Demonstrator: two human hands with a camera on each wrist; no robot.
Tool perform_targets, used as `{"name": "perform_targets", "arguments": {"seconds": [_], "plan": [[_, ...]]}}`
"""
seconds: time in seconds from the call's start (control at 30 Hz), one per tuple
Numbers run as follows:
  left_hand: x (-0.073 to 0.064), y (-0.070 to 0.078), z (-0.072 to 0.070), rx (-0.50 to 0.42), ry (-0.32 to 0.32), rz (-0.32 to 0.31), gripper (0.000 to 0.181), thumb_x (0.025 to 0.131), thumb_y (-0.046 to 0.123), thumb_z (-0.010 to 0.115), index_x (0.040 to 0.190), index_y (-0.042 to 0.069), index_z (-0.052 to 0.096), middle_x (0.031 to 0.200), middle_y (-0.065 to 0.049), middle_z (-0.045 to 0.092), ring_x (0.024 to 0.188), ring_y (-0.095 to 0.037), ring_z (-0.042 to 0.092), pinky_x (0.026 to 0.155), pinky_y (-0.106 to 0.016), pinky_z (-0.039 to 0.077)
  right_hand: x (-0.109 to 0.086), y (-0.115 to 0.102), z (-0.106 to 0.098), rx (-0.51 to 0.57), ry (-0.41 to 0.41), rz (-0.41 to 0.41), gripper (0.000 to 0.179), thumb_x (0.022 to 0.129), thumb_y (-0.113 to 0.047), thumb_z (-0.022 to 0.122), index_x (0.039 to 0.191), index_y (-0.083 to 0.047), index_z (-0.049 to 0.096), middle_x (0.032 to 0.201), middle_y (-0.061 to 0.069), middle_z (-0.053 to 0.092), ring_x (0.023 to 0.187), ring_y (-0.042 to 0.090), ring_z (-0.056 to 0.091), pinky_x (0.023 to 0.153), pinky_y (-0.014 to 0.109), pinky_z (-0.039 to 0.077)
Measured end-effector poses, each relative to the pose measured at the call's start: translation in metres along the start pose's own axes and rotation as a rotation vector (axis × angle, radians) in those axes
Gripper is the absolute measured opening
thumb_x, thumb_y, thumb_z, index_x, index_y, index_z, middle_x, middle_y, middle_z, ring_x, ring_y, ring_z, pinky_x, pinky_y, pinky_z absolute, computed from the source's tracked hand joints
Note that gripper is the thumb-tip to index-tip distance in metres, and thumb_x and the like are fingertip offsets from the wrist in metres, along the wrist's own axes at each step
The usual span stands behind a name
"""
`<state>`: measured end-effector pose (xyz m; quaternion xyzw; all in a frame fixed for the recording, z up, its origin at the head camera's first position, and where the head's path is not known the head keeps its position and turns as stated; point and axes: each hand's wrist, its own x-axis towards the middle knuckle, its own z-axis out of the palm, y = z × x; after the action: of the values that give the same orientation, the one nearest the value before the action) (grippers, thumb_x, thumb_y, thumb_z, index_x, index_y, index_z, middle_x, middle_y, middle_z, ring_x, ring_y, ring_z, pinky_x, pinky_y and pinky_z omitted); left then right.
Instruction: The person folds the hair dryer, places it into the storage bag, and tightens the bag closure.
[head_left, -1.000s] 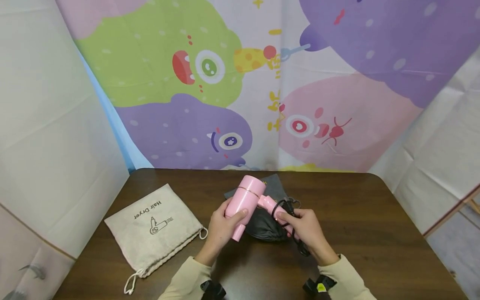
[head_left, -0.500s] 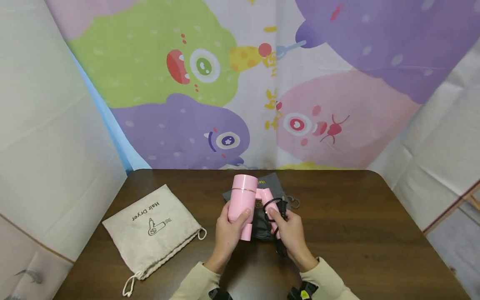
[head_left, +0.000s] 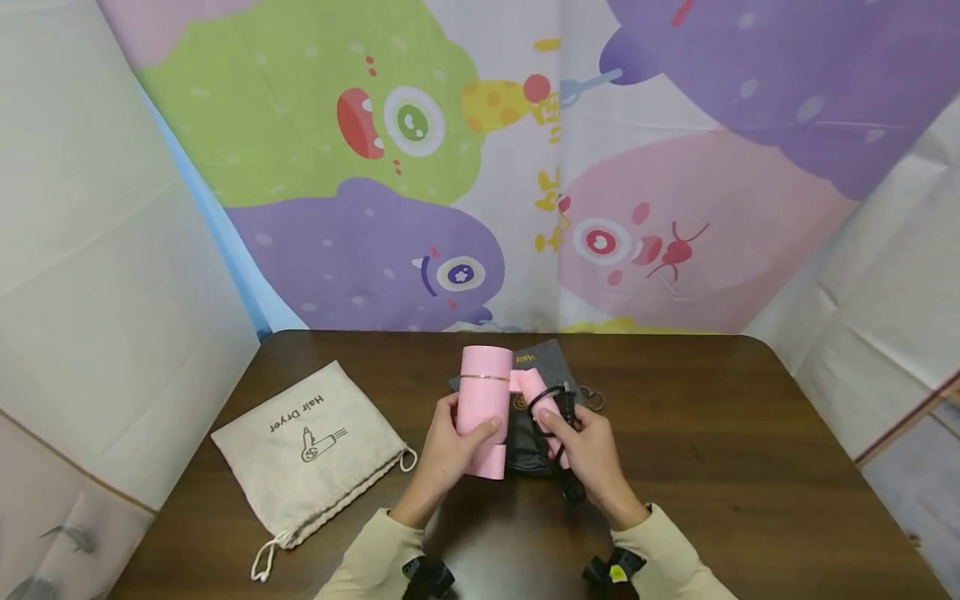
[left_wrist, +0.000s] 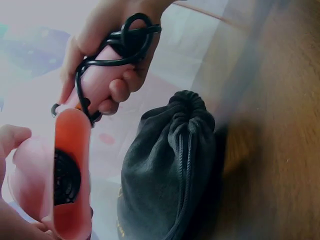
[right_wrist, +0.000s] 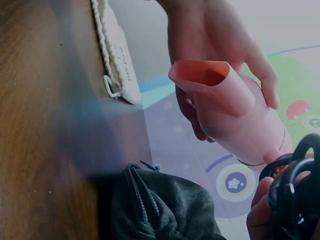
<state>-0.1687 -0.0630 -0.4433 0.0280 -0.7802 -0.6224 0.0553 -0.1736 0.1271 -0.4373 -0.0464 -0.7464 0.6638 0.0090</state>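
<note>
While gripping one pink hair dryer (head_left: 491,396) above the worktop (head_left: 712,433), barrel (head_left: 482,402) in left hand (head_left: 442,454), handle (head_left: 533,385) and one black cord (left_wrist: 112,63) in right hand (head_left: 592,454), seemingly adjusting the handle's angle; next, probably calls for a steady grip on both parts. Count one dark pouch (left_wrist: 160,160) partly hidden behind, one beige bag (head_left: 315,467) at left.

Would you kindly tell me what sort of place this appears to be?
Probably a small makeshift recording booth, going by the brown table, the cartoon-printed backdrop behind it and the pale panels on both sides.
</note>
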Motion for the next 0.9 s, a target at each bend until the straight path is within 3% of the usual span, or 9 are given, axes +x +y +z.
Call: {"name": "perform_targets", "arguments": {"seconds": [0.17, 0.33, 0.53, 0.9], "plan": [[0.003, 0.001, -0.001, -0.108, 0.01, 0.07, 0.065, 0.084, 0.012, 0.072, 0.137, -0.001, 0.037, 0.117, -0.023, 0.055, 0.099, -0.026, 0.057, 0.081, -0.031, 0.047, -0.001, -0.001, -0.005, 0.009, -0.023, 0.001, 0.026, 0.089, -0.016, 0.07, 0.093, 0.009, 0.063, 0.054, 0.0, 0.057, 0.043, 0.009, 0.054, 0.042, 0.021, 0.041], [0.01, 0.001, -0.006, -0.082, 0.01, 0.152, 0.065, 0.088, 0.01, 0.069, 0.143, 0.004, 0.035, 0.124, -0.024, 0.054, 0.104, -0.031, 0.059, 0.086, -0.033, 0.048, -0.003, 0.0, -0.008, 0.017, -0.044, 0.027, 0.025, 0.089, -0.015, 0.07, 0.092, 0.009, 0.063, 0.052, 0.001, 0.056, 0.042, 0.011, 0.054, 0.043, 0.022, 0.043], [0.012, 0.001, -0.005, 0.003, 0.012, 0.163, 0.07, 0.089, 0.018, 0.071, 0.149, 0.015, 0.034, 0.124, -0.019, 0.057, 0.098, -0.026, 0.056, 0.078, -0.033, 0.048, -0.004, 0.0, -0.009, 0.043, -0.069, 0.065, 0.026, 0.089, -0.015, 0.07, 0.093, 0.009, 0.062, 0.051, 0.0, 0.056, 0.041, 0.01, 0.053, 0.043, 0.022, 0.042], [0.011, 0.0, 0.005, -0.02, 0.101, 0.164, 0.062, 0.092, 0.022, 0.066, 0.148, 0.02, 0.037, 0.13, -0.018, 0.05, 0.106, -0.028, 0.055, 0.085, -0.038, 0.047, -0.011, -0.007, -0.007, 0.021, -0.105, 0.065, 0.026, 0.089, -0.017, 0.071, 0.092, 0.007, 0.062, 0.052, 0.002, 0.057, 0.041, 0.01, 0.053, 0.043, 0.022, 0.045]]}}
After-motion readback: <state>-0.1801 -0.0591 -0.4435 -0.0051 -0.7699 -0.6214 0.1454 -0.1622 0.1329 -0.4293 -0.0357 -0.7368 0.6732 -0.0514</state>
